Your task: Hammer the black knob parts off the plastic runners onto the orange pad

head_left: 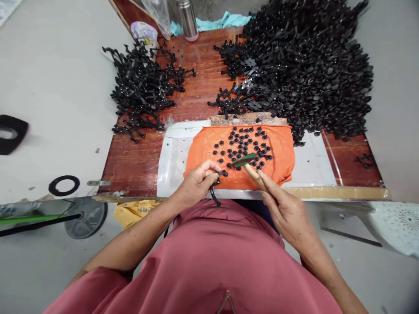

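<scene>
Dusty-red shirt fabric (pixel 225 253) lies nearest the camera. Just beyond it, the left hand (pixel 201 179) pinches a black jointed part (pixel 214 194) over the near edge of an orange cloth (pixel 282 150). Grasping a hammer (pixel 251 172) by its wooden handle, the right hand (pixel 284 205) holds the green head over small black round pieces (pixel 241 142) scattered on the cloth. Beneath is a white sheet (pixel 312 163) on the reddish-brown desk (pixel 199 89). Farther out are 2 piles of black parts: a smaller heap (pixel 140 83) at left, a larger heap (pixel 307 65) at right. Between them, toward the far edge, stands a steel flask (pixel 188 22).
</scene>
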Available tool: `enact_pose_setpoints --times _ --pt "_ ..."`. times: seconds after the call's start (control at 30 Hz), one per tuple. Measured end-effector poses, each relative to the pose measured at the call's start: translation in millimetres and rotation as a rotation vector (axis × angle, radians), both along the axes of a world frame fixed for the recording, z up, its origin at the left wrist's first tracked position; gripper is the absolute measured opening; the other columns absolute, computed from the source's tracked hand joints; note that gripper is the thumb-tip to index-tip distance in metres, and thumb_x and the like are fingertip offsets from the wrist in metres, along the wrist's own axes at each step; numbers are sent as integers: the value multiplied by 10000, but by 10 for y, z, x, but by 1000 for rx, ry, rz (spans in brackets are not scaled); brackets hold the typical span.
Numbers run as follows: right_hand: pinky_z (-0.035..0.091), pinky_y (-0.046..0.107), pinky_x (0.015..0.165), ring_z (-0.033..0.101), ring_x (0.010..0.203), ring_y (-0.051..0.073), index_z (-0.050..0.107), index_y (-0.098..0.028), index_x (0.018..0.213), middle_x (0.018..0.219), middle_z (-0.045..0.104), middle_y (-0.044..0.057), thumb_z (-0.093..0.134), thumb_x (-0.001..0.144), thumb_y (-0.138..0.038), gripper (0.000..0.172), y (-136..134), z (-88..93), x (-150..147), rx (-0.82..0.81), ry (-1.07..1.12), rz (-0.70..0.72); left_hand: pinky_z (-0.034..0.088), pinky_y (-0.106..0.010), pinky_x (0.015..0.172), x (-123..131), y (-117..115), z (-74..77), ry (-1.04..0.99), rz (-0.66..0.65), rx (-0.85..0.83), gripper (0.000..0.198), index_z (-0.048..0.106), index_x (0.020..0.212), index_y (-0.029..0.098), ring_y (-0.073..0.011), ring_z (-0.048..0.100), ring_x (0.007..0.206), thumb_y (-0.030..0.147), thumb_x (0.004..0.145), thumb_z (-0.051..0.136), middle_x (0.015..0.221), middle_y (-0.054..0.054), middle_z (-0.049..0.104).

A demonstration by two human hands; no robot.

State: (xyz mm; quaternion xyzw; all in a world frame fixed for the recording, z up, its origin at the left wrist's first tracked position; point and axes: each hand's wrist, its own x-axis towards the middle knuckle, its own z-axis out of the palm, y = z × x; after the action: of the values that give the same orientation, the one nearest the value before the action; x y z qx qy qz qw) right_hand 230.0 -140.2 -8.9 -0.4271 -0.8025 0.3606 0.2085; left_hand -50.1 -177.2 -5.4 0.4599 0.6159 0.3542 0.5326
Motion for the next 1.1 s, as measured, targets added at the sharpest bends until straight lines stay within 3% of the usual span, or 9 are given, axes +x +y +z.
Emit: enact_pose_setpoints --times 0.1,0.27,0.5,0.6,0.87,1.1 --pt "561 426 1126 686 1326 255 419 -308 1669 1514 656 71 472 1102 -238 573 -119 -64 43 -79 -25 6 259 -207 495 16 -19 -56 25 10 12 191 560 1086 214 -73 334 473 376 992 524 610 108 387" --pt "584 412 1091 703 1303 244 405 -348 1672 1531 646 44 465 1097 -238 589 -218 -157 54 -126 -39 13 279 -207 511 13 -9 -127 96 -19 44 162 567 1085 221 -82 347 485 347 1002 507 601 103 400" --pt "637 377 954 774 1167 254 501 -272 1621 1436 718 83 485 1090 -271 532 -253 -267 43 -88 -60 -56 265 -202 518 52 -5 -131 157 -5 48 127 575 1064 214 -88 331 519 295 976 532 602 94 385" --pt "626 375 966 768 1181 255 512 -237 1612 1429 722 94 482 1090 -270 524 -252 -273 37 -85 -50 -52 260 -193 512 60 -16 -124 175 -20 51 132 587 1066 210 -86 333 540 290 963 565 619 88 399" --pt "588 421 1058 739 1241 260 437 -310 1659 1468 697 63 456 1101 -265 560 -245 -280 49 -165 -52 -39 190 -202 386 55 32 -55 -133 92 -119 224 530 1069 229 -53 258 391 374 930 629 618 120 408" --pt "572 441 1084 752 1211 265 416 -324 1671 1445 715 70 459 1105 -268 570 -228 -226 31 -206 -75 -33 228 -197 431 94 34 -30 -98 83 -89 209 546 1042 215 -52 288 430 338 905 644 618 113 418"
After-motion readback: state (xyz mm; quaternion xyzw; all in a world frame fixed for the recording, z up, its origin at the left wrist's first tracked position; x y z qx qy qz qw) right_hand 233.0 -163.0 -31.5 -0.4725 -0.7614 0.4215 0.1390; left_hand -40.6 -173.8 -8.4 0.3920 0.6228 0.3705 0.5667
